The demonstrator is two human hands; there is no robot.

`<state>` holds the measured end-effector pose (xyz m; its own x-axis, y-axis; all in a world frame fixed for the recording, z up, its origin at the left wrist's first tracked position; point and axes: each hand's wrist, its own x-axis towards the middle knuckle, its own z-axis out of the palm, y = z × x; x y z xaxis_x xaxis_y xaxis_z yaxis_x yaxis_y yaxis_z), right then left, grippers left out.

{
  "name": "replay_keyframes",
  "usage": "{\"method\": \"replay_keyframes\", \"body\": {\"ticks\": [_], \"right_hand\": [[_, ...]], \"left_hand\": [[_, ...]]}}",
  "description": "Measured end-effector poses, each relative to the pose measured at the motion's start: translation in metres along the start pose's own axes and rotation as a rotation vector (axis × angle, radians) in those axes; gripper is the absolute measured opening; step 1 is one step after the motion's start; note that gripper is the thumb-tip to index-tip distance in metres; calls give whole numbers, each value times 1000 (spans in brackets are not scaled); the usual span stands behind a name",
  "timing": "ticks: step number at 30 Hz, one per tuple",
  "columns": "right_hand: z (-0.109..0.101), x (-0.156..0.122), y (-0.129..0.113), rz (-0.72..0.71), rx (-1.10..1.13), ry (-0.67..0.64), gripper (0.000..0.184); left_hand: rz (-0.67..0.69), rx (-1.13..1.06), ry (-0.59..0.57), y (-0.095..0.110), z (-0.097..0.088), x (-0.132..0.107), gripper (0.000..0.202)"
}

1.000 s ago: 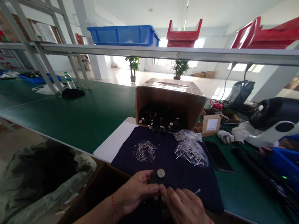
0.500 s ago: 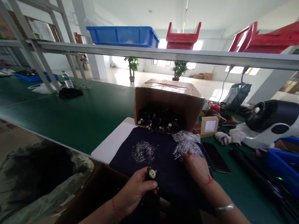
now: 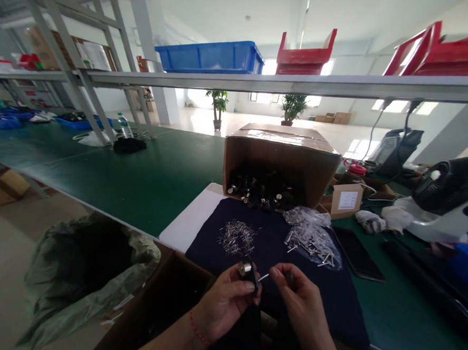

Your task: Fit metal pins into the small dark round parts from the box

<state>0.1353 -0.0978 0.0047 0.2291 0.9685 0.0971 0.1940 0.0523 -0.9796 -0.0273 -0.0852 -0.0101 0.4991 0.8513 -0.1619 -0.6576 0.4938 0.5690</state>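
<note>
My left hand (image 3: 232, 291) is closed around a small black part with a round silver metal piece (image 3: 245, 269); its exact kind is unclear. Between the fingertips of my right hand (image 3: 300, 295) is a thin silver pin (image 3: 263, 277), its far end at the side of the black part. Whether the pin has entered it, I cannot tell. Beyond my hands, a pile of thin metal pins (image 3: 236, 238) lies on a dark blue cloth (image 3: 270, 235). To its right rests a clear plastic bag (image 3: 313, 238) with thicker silver pins in and around it.
A cardboard box (image 3: 284, 138) on its side holds many black parts with silver pieces. A phone (image 3: 358, 254) lies right of the bag, near gloves (image 3: 374, 221) and a fan (image 3: 450, 193). Below the table's left edge stands a lined bin (image 3: 93, 277). A shelf (image 3: 224, 81) crosses above.
My right hand has come from the plastic bag to my left hand, bringing a silver pin. The black part has been turned in my left hand. The view has shifted left.
</note>
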Motion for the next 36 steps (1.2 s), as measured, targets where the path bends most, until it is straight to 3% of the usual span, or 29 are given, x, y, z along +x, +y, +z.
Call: {"method": "replay_keyframes", "body": {"ticks": [5,11,21,30,33,36], "right_hand": [[3,-3,5,30,44,-13,54],[-3,-1,12,-20,-97,-101,54],[-11,10,11,-363,-414,-263,37],[-6,20,37,-659,-1000,-265,32],[-14,22,29,-699,-959,-208,41],[-25,27,10,-632,-729,-131,49]], "left_hand": [[40,22,-33,3,-1,0,26],[17,75,-41,9,-2,3,29],[-39,211,-61,24,2,9,32],[-252,552,-17,34,-2,51,20],[-299,611,-22,32,-3,57,22],[-325,656,-40,32,-2,59,24]]}}
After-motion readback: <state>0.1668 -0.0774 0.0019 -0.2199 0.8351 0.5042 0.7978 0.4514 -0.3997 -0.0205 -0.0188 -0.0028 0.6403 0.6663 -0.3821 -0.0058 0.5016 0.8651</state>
